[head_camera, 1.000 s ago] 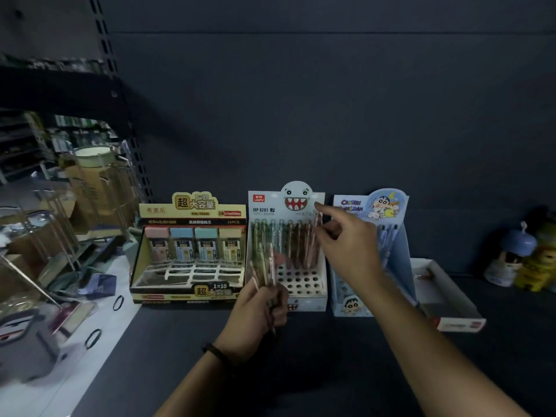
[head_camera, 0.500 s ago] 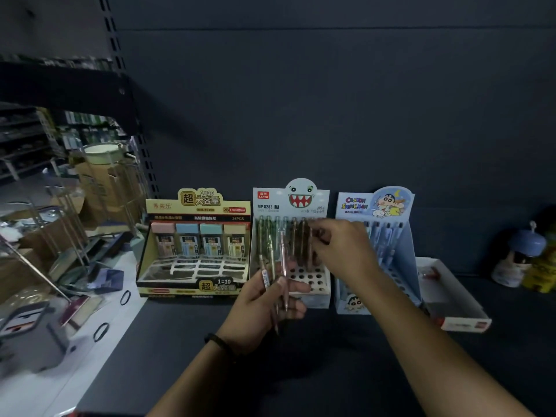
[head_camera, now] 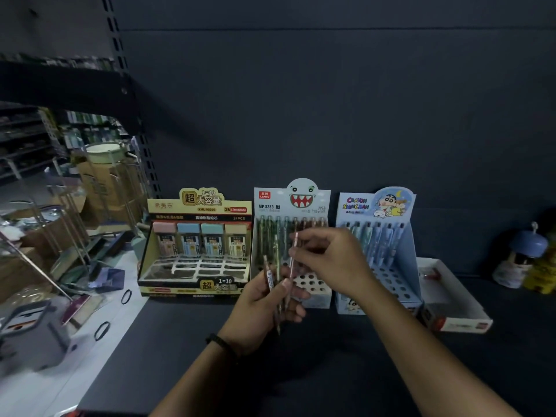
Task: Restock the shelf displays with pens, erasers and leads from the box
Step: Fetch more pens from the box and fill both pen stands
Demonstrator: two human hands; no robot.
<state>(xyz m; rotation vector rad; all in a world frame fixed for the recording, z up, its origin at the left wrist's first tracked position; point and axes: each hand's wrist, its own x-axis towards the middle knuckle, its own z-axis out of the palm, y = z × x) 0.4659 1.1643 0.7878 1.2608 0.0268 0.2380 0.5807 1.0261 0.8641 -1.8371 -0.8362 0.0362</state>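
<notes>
Head view: left hand (head_camera: 263, 310) tight around a pencil bundle (head_camera: 268, 273), right hand (head_camera: 334, 260) in fingertip pinch on 1 pink pencil (head_camera: 291, 272).

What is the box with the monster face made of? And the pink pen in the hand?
The white monster-face display box looks like thin printed cardboard, matte: flat folded panels, a cut-out top and punched round holes. The slim pink pen pinched by the right hand is probably plastic, with a faint sheen along its barrel; the dim light leaves that open.
</notes>
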